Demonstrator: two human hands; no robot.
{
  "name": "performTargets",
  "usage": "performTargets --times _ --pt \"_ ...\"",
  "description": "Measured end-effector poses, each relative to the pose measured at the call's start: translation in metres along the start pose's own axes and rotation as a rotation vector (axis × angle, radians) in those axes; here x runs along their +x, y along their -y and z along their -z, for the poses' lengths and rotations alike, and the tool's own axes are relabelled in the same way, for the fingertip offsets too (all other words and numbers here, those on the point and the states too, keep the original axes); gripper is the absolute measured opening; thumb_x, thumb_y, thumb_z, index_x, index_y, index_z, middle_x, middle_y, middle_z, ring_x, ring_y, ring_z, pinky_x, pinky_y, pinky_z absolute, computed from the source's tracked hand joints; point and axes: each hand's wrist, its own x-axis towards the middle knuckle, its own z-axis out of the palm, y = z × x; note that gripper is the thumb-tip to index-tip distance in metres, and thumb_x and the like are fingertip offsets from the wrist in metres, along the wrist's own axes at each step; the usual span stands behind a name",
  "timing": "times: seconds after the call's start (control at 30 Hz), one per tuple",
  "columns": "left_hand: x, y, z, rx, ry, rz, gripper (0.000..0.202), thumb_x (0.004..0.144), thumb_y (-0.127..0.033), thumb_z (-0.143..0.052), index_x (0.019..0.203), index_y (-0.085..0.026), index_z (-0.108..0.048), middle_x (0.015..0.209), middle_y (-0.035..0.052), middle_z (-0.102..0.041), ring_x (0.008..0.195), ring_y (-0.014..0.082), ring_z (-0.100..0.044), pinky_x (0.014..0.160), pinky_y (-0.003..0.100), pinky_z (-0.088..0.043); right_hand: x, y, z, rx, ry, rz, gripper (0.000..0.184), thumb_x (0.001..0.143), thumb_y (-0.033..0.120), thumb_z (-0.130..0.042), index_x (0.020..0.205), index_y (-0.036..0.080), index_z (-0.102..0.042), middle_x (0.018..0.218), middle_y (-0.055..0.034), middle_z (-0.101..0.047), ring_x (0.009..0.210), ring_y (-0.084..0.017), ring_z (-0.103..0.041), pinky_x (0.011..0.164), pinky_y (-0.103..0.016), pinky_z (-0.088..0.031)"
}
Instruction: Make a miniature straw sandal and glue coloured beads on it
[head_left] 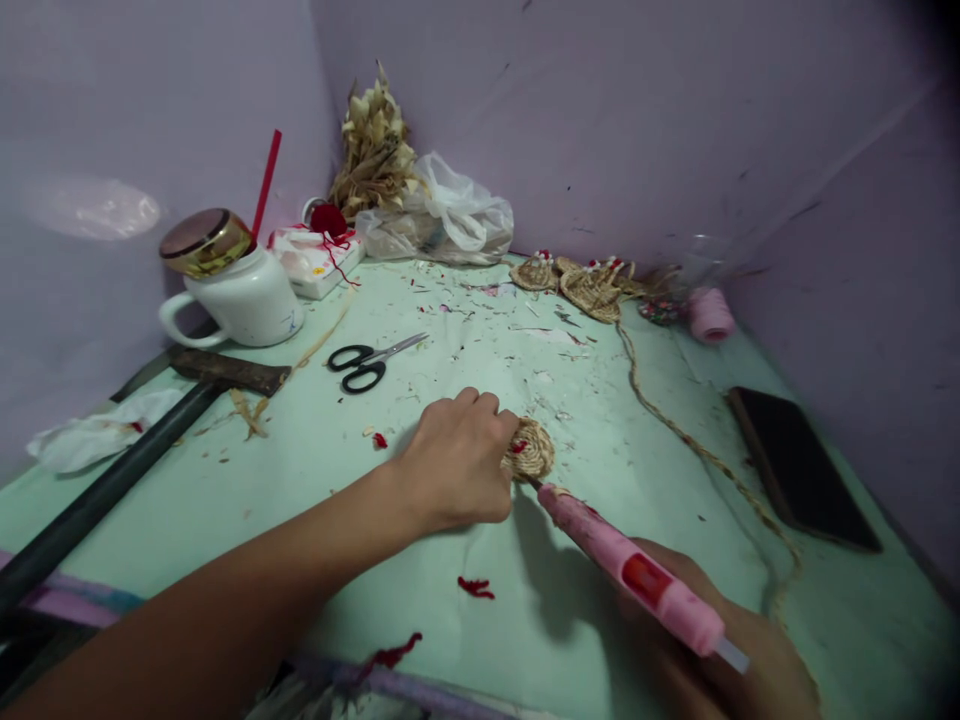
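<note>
against the left hand (461,460) sits a woven coil (537,452)

my left hand (465,460) grips a woven coil (535,450); my right hand (765,630) holds a pink glue gun (589,535) at its edge.

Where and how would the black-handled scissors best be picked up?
Probably by the black finger loops, with a hand coming from the near left. The scissors lie flat, loops toward the left and nearer the person, while the metal blades point away to the right; gripping the loops should keep fingers off the edges.
</note>
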Motion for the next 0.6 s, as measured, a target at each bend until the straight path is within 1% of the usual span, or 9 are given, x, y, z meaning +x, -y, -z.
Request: performTargets --times 0.1,0.23,0.37,0.5,0.6 --pt "0.0 0.0 0.0 -0.003 -0.006 0.002 0.025 0.069 -0.027 -0.05 0.091 -0.018 -0.059 0.085 0.0081 -0.058 0.085 0.0269 -0.053 0.063 0.038 -0.046 0.0 -0.001 -0.001 -0.015 -0.008 0.009 0.037 0.076 0.024 -0.048 0.112 0.024 -0.055 0.096 -0.0063 -0.069 0.071 -0.02 -0.067 0.056 -0.025 -0.052" --pt "-0.001 0.0 -0.001 -0.007 -0.013 0.002 0.026 0.069 -0.026 -0.05 0.092 -0.018 -0.059 0.085 0.0082 -0.058 0.084 0.0268 -0.053 0.063 0.038 -0.046 -0.002 -0.005 0.002 -0.024 -0.024 -0.026 0.034 0.078 0.026 -0.048 0.111 0.025 -0.056 0.09 -0.0048 -0.07 0.071 -0.021 -0.068 0.053 -0.023 -0.052" --pt "0.0 0.0 -0.001 -0.005 -0.015 0.001 0.024 0.069 -0.025 -0.05 0.09 -0.018 -0.059 0.084 0.008 -0.058 0.084 0.0264 -0.052 0.064 0.038 -0.046 0.0 -0.005 0.003 -0.038 0.046 0.01 0.035 0.078 0.025 -0.049 0.112 0.024 -0.054 0.087 -0.0044 -0.07 0.062 -0.018 -0.066 0.05 -0.022 -0.051" --pt "0.0 0.0 -0.002 -0.005 -0.023 -0.002 0.025 0.068 -0.025 -0.051 0.091 -0.017 -0.059 0.085 0.0082 -0.058 0.083 0.0272 -0.052 0.063 0.039 -0.046 0.004 -0.002 0.001 0.009 0.067 -0.021 0.039 0.08 0.025 -0.047 0.119 0.024 -0.05 0.097 -0.0056 -0.068 0.065 -0.018 -0.066 0.055 -0.023 -0.052" --pt "0.0 0.0 -0.002 -0.002 -0.026 -0.01 0.025 0.068 -0.024 -0.05 0.09 -0.017 -0.059 0.084 0.0082 -0.058 0.082 0.0271 -0.053 0.062 0.039 -0.046 0.008 -0.001 0.001 0.012 0.076 0.01 0.043 0.081 0.025 -0.047 0.124 0.025 -0.048 0.096 -0.0058 -0.069 0.067 -0.019 -0.066 0.057 -0.023 -0.053"
